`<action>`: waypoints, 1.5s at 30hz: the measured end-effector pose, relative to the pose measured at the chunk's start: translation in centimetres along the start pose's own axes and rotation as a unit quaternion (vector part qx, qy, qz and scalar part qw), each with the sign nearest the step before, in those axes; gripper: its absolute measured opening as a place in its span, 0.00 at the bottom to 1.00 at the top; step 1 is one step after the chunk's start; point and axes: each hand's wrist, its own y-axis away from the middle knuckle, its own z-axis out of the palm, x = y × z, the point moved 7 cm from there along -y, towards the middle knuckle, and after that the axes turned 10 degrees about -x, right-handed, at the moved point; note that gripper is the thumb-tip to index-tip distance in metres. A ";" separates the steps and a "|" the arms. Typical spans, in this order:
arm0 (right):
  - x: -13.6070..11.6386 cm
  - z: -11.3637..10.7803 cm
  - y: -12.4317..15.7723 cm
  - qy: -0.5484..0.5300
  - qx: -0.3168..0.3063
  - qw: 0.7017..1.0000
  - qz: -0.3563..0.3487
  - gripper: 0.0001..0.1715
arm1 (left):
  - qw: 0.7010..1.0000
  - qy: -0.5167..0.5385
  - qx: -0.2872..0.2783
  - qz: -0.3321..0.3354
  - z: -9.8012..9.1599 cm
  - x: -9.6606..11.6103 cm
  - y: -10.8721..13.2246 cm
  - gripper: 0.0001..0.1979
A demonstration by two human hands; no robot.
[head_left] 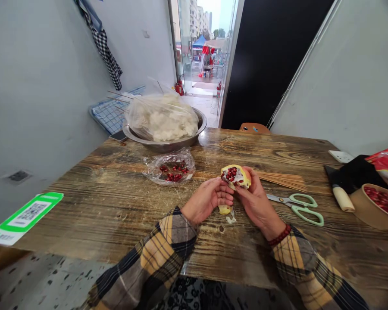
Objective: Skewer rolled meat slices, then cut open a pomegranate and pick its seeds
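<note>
A piece of pomegranate (234, 175) with yellow rind, pale membrane and dark red seeds is held up above the table. My right hand (257, 202) is closed around its right side, thumb at the front. At its left edge, my left hand (208, 199) has its fingers curled in, thumb and fingertips against the fruit; any loose seeds in the palm are hidden. Below them, a scrap of yellow rind (225, 209) and a bit of membrane (231, 219) lie on the wood. A clear plastic bag (151, 165) spread ahead on the left holds loose red seeds (174, 172).
A metal bowl (168, 146) with a plastic-wrapped pale mass stands at the back left. Green-handled scissors (302, 204) and thin sticks (283, 180) lie on the right. Beyond are a cleaver (341, 191) and a paper bowl (365, 206) of red seeds.
</note>
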 end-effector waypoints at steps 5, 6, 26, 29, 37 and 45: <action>-0.2 0.4 -0.1 0.010 -0.027 1.000 -0.003 0.33 | 0.999 -0.010 0.029 0.018 -0.6 0.4 0.1 0.12; -0.4 0.6 0.0 0.004 -0.034 0.999 -0.004 0.34 | 0.999 -0.011 0.029 0.021 -0.4 0.5 0.2 0.11; -0.6 1.1 0.1 0.005 -0.067 0.997 0.027 0.29 | 0.997 -0.058 0.042 0.008 0.0 1.2 0.1 0.12; -0.6 0.7 0.3 0.069 -0.066 0.995 0.005 0.31 | 0.999 -0.040 0.025 0.015 -0.2 0.9 0.1 0.15; -1.7 1.3 0.4 0.195 -0.074 0.977 -0.048 0.31 | 0.999 -0.037 0.018 0.026 -0.4 0.4 0.0 0.19; -1.6 1.1 0.5 0.208 -0.048 0.976 -0.040 0.30 | 0.999 -0.035 0.017 0.034 -0.5 0.3 0.0 0.18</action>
